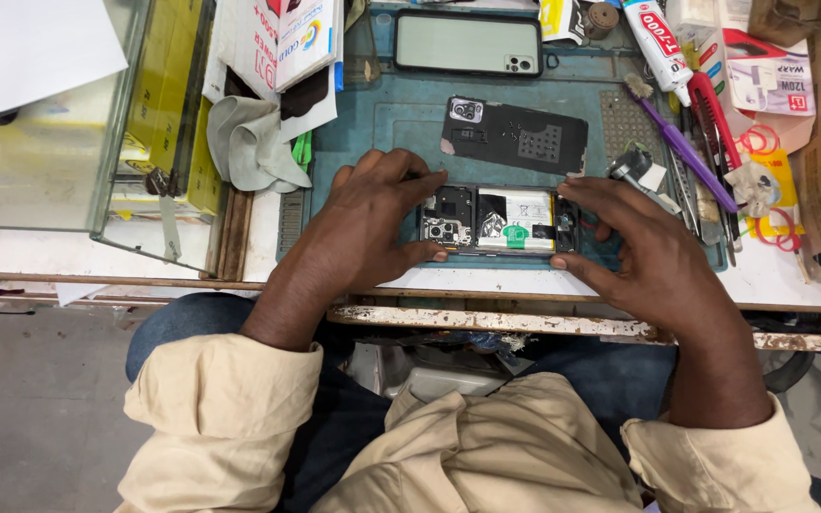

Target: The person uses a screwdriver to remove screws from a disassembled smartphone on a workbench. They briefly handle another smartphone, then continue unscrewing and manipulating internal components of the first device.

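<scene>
Two hands gripping opened phone on blue mat: left hand clamping camera end, right hand clamping opposite end. Back cover already lying off, just behind phone. Battery and boards showing exposed; reassembly remaining undone.

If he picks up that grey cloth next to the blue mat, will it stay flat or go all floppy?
Probably floppy: the cloth already lies in soft folds and bunches. It looks thin, so likely light too. It should not roll or slide far, since it drapes over the mat edge and the boxes' foot.
</scene>
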